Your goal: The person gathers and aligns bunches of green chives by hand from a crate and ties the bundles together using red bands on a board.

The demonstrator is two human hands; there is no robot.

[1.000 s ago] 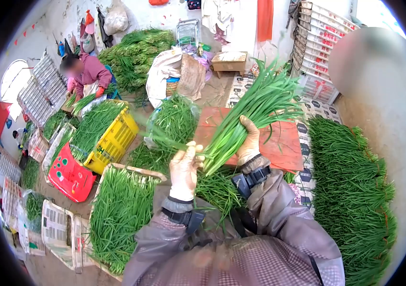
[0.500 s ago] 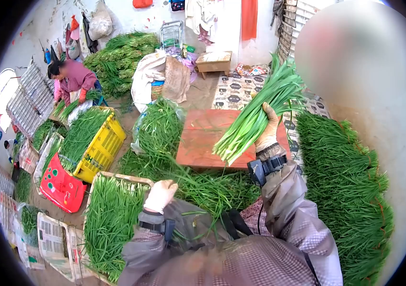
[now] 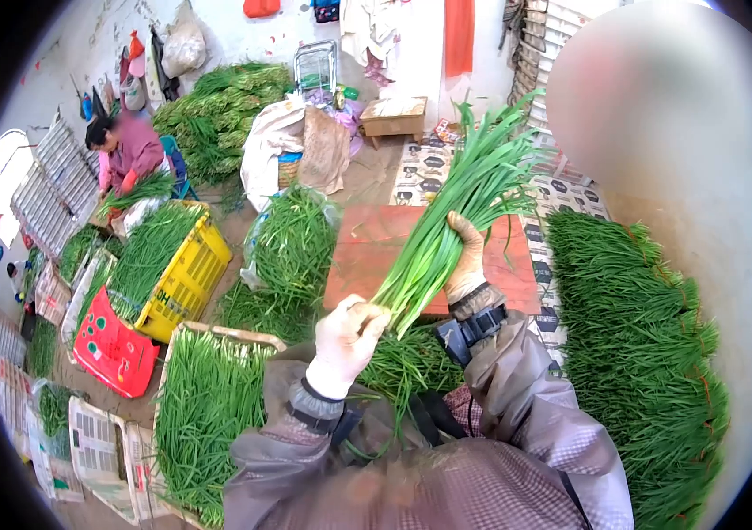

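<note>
My gloved right hand (image 3: 465,258) is wrapped round the middle of a bunch of garlic chives (image 3: 433,234), holding it aslant above a red wooden board (image 3: 367,256). The leaves fan out to the upper right, and the pale stem ends point down toward me. At those ends is my gloved left hand (image 3: 348,346), its fingers closed in a pinch on stems at the lower left edge of the bunch. Loose chives (image 3: 411,362) lie below the hands, between the board and my lap.
A basket of chives (image 3: 208,415) stands at my left, beyond it a yellow crate (image 3: 189,274) and a red plastic piece (image 3: 115,349). Tied chive bunches (image 3: 632,371) line the right side. A co-worker (image 3: 133,155) handles greens at the far left. A low wooden stool (image 3: 394,119) stands behind the board.
My left hand has moved up and right from beside the basket to the stem ends. The bunch in my right hand has come nearer and slightly left, standing more upright.
</note>
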